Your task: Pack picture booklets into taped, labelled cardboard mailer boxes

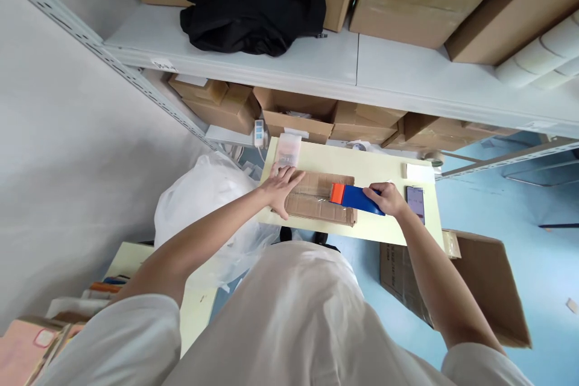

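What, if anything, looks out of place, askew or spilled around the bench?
The black garment looks out of place: it lies crumpled on the shelf above the table, among cardboard boxes. No spill is visible around the box under the left hand.

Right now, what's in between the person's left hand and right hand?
The head view shows a cardboard box between the left hand and right hand, plus the blue-and-orange tool that the right hand grips.
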Available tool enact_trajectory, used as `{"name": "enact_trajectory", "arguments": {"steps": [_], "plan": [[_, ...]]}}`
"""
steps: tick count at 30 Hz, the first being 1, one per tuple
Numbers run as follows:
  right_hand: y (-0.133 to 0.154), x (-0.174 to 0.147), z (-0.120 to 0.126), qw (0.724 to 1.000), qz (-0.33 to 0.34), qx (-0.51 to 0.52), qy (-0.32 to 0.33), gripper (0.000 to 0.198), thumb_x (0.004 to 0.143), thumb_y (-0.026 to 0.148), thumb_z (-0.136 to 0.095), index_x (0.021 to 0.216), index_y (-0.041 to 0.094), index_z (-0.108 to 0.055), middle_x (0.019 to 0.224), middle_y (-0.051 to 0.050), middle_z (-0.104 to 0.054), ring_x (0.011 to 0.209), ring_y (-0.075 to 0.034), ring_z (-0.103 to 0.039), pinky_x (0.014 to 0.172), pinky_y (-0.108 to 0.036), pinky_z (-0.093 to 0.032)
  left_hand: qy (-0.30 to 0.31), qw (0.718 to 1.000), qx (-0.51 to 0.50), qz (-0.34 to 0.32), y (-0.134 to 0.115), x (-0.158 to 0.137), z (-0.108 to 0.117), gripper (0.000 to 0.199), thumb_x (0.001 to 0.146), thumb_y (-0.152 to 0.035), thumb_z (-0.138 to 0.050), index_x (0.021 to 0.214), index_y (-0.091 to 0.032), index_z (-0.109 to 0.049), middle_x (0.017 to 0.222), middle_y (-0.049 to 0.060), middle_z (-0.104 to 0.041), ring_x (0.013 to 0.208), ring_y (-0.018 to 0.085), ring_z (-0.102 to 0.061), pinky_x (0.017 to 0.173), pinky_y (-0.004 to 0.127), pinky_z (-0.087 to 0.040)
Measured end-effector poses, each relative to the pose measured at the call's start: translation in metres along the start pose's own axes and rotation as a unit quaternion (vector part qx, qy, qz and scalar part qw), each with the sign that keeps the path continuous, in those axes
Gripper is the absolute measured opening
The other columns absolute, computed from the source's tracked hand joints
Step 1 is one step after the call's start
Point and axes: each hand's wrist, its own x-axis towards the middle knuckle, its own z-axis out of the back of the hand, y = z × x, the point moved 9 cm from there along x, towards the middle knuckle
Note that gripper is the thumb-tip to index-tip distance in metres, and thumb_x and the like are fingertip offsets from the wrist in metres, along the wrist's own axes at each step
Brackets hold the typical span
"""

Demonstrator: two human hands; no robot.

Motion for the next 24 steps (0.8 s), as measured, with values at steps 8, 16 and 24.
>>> {"name": "enact_trajectory", "arguments": {"steps": [8, 16, 24], "plan": [[-0.01, -0.002, 0.009, 0.999, 0.02, -0.016, 0.044, 0.049, 0.085, 0.057, -0.043, 0.052, 0.02, -0.044, 0.048, 0.002, -0.044, 0.048, -0.011, -0.037, 0.051, -0.027, -0.033, 0.001, 0.999, -0.035, -0.004, -0.005, 0.0, -0.002, 0.139, 0.034, -0.056, -0.077, 0.149, -0.013, -0.013, 0.15, 0.023, -0.021, 0.134, 0.046, -0.019, 0.109, 0.059, 0.0], [-0.093, -0.026, 0.033, 0.998, -0.044, 0.007, 0.052, 0.049, 0.082, 0.058, -0.046, 0.053, 0.019, -0.05, 0.05, 0.0, -0.049, 0.049, -0.012, -0.041, 0.049, -0.027, -0.033, 0.01, 1.0, -0.018, 0.004, -0.007, 0.0, -0.001, 0.136, 0.037, -0.056, -0.076, 0.149, -0.013, -0.013, 0.147, 0.023, -0.025, 0.132, 0.044, -0.023, 0.108, 0.062, 0.003], [-0.125, -0.009, -0.002, 0.998, -0.038, 0.034, 0.031, 0.049, 0.079, 0.059, -0.048, 0.052, 0.019, -0.053, 0.049, 0.0, -0.049, 0.049, -0.012, -0.042, 0.05, -0.026, -0.032, 0.03, 0.999, -0.005, 0.031, -0.013, 0.002, -0.004, 0.138, 0.04, -0.059, -0.076, 0.15, -0.008, -0.01, 0.151, 0.027, -0.016, 0.138, 0.049, -0.01, 0.108, 0.063, 0.005]]}}
